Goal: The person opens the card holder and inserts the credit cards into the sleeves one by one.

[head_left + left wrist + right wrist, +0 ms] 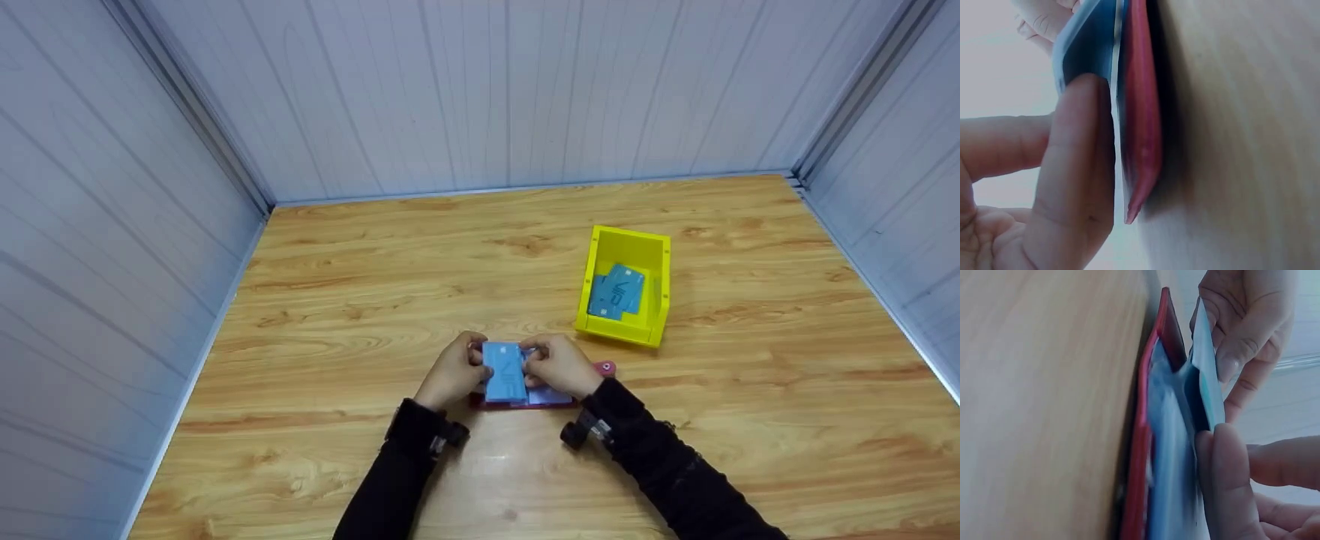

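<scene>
both hands are bunched up together at the near middle of the table, working the same blue card (504, 371). the left hand (452, 373) has its fingers curled in on the card's left edge, and up close in the left wrist view you can see a fingertip (1081, 152) pressed flat on the card's face, so it's pinching it, not wide open at all. the right hand (559, 365) does the same thing on the right edge, fingers curled in, with a thumb (1224, 478) on the card's near end in the right wrist view and the other hand's fingers at the far end. the card sits right on top of a flat red holder (525, 403) that lies on the table under both hands, and from the wrist views the card stands slightly off the holder, with more blue stuff tucked against the red. can't tell if that's another card or a sleeve, it's blurry. a small pinkish tab (604, 367) pokes out just right of the right hand. further out, to the right and a bit back, there's a yellow bin (652, 251) with a few more blue cards (619, 291) lying inside it, well apart from the hands. everything sits on a wooden table (375, 300) boxed in by pale panelled walls (480, 90).
</scene>
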A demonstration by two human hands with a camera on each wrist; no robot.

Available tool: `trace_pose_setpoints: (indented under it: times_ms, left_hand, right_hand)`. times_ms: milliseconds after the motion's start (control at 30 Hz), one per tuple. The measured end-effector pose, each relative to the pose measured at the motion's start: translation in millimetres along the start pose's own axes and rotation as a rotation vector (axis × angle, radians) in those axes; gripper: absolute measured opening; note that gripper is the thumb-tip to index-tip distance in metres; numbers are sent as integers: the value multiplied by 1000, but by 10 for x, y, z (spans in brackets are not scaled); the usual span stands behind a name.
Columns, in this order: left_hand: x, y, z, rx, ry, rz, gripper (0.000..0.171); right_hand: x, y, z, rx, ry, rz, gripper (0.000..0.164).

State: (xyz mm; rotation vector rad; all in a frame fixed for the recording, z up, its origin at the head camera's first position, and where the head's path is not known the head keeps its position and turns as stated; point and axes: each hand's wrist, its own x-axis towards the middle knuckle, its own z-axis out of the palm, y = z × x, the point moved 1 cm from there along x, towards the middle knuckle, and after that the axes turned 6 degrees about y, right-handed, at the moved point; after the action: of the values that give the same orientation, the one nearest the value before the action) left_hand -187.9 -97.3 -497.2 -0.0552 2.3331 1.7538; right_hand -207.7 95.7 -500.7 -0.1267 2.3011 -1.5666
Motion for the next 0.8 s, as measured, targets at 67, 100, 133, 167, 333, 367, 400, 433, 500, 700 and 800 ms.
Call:
trace_pose_setpoints:
  times_ms: [67, 100, 133, 167, 333, 367, 400, 433, 500, 700, 800]
  left_hand:
    - [-35, 52, -6, 2, 3, 4, 52]
    - [-35, 51, -8, 3, 4, 8, 52]
    - [-37, 54, -11, 7, 4, 12, 51]
    - [-36, 57, -14, 19, 5, 18, 51]
    - [-8, 22, -12, 166, 30, 71, 54]
    - [-10, 27, -12, 208, 40, 82, 55]
    - [-14, 30, -12, 246, 49, 92, 56]
    - [-18, 34, -13, 283, 61, 104, 58]
    - [-23, 34, -13, 349, 82, 128, 58]
    - [-61, 53, 30, 546, 165, 216, 40]
    - [-94, 65, 77, 612, 185, 254, 38]
  right_hand:
    - [-1, -3, 9, -30, -1, -9, 42]
    - [-2, -6, 12, -46, 0, -13, 41]
    - [-3, -10, 15, -59, 2, -10, 41]
    - [-3, -15, 18, -71, 3, -7, 41]
    - [-12, -24, 21, -106, -2, 1, 41]
    - [-14, -23, 16, -111, -4, 1, 40]
    - [-16, -19, 9, -120, -3, -3, 40]
    - [-18, -16, 0, -128, 0, -12, 39]
    - [-20, -7, -19, -132, 6, -19, 37]
    - [-13, 44, -75, -113, 21, 14, 32]
    - [-12, 66, -104, -103, 23, 35, 31]
